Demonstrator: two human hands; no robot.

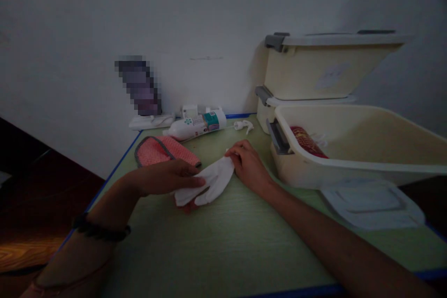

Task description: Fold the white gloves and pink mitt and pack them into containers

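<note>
Above the middle of the table, both hands hold a limp white piece of cloth (220, 179) that parts into two long lobes with a dark gap between them. Its exact kind does not show. My left hand (174, 180) grips the lower left end, thumb on top and fingers underneath. At the upper right end, my right hand (249, 163) pinches the cloth between thumb and fingertips. Just behind my left hand lies a pink cloth (167, 149) with a dark patterned edging.
A white bottle (199, 125) lies on its side near the wall, beside a detached pump head (244, 125). Right, an open cream bin (331, 167) holds a red patterned item (307, 142); stacked bins (314, 70) stand behind. A translucent lid (373, 202) lies in front.
</note>
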